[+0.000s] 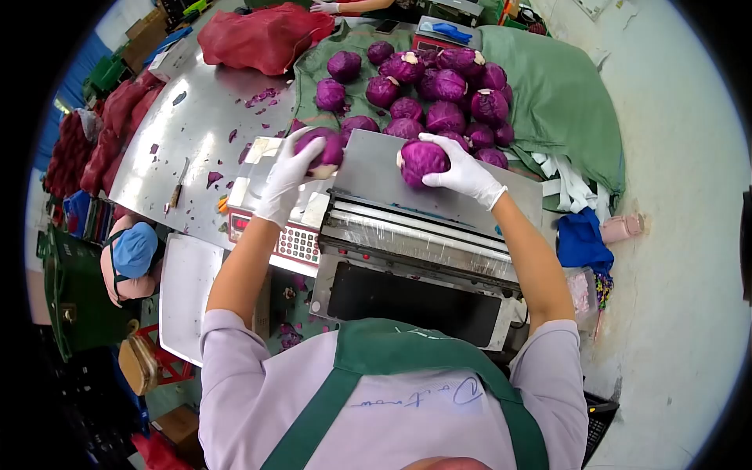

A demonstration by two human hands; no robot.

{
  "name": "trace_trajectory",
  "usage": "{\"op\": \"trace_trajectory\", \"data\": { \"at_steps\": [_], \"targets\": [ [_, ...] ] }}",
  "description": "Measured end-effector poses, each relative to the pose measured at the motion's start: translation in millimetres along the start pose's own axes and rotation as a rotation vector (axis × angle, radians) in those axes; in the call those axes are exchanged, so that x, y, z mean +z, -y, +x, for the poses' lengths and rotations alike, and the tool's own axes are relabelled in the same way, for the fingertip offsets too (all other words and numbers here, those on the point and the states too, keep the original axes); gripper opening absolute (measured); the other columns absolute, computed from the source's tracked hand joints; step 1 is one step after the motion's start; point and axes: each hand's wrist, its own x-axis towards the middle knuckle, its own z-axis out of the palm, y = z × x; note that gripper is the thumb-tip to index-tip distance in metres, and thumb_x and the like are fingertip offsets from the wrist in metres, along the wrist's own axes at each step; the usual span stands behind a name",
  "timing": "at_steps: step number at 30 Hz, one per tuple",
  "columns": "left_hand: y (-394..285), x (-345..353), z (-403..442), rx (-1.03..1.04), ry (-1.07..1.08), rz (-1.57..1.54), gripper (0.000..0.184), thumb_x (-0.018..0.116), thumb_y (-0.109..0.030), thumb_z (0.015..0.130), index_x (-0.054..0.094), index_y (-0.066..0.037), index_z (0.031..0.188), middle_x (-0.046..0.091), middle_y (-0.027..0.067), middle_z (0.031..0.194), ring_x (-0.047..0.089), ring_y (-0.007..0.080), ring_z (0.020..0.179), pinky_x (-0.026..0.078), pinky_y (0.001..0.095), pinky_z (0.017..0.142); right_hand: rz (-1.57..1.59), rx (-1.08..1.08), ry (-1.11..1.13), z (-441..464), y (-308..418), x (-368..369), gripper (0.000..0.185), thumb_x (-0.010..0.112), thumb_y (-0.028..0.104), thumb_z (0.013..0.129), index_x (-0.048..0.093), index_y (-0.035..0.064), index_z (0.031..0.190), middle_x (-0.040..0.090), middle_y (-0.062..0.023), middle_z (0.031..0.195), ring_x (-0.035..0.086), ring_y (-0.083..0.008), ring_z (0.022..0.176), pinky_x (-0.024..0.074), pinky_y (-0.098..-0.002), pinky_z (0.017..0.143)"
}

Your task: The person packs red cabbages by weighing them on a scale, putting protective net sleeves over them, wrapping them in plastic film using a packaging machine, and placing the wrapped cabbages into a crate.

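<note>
My left hand (286,176), in a white glove, is closed around a red cabbage (323,151) above the weighing scale (298,243) with its keypad. A second red cabbage (424,163) is gripped by my right hand (468,174), also gloved, over the flat metal top (368,160) of a film-wrapping machine. Whether that cabbage touches the metal I cannot tell. Just beyond, a heap of red cabbages (446,84) lies on green cloth. Nearest my body is the machine's black plate (411,305).
A red mesh sack (262,37) lies on the steel table (180,133), with a knife (180,184) and leaf scraps. A person in a blue cap (135,249) is at the left, near a white tray (188,290). Another person's gloved hand (324,7) shows at the far edge.
</note>
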Motion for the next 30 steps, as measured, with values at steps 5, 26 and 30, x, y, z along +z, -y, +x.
{"op": "trace_trajectory", "data": {
  "at_steps": [5, 26, 30],
  "targets": [
    [-21, 111, 8, -0.023, 0.211, 0.023, 0.061, 0.075, -0.029, 0.081, 0.047, -0.006, 0.130, 0.056, 0.0120, 0.117, 0.059, 0.0203, 0.103, 0.053, 0.0318, 0.084, 0.191, 0.359, -0.422, -15, -22, -27, 0.073, 0.080, 0.035, 0.072, 0.050, -0.0026, 0.125, 0.055, -0.0208, 0.120, 0.055, -0.0277, 0.113, 0.0424, -0.0380, 0.100],
    [3, 181, 8, 0.508, 0.504, 0.724, 0.061, 0.073, -0.035, 0.077, 0.051, -0.009, 0.127, 0.050, 0.0192, 0.118, 0.056, 0.0339, 0.109, 0.046, 0.0384, 0.094, 0.015, 0.342, -0.325, -113, -33, -31, 0.085, 0.061, 0.055, 0.083, 0.025, 0.0146, 0.148, 0.048, -0.0291, 0.130, 0.049, -0.0415, 0.121, 0.0381, -0.0436, 0.104],
    [-9, 186, 4, 0.449, 0.595, 0.738, 0.064, 0.073, -0.031, 0.077, 0.049, -0.006, 0.130, 0.049, 0.0217, 0.123, 0.052, 0.0333, 0.115, 0.043, 0.0387, 0.098, -0.098, 0.215, -0.284, -122, -32, -43, 0.082, 0.061, 0.046, 0.086, 0.022, 0.0100, 0.149, 0.047, -0.0286, 0.132, 0.051, -0.0408, 0.120, 0.0397, -0.0407, 0.103]
  ]
}}
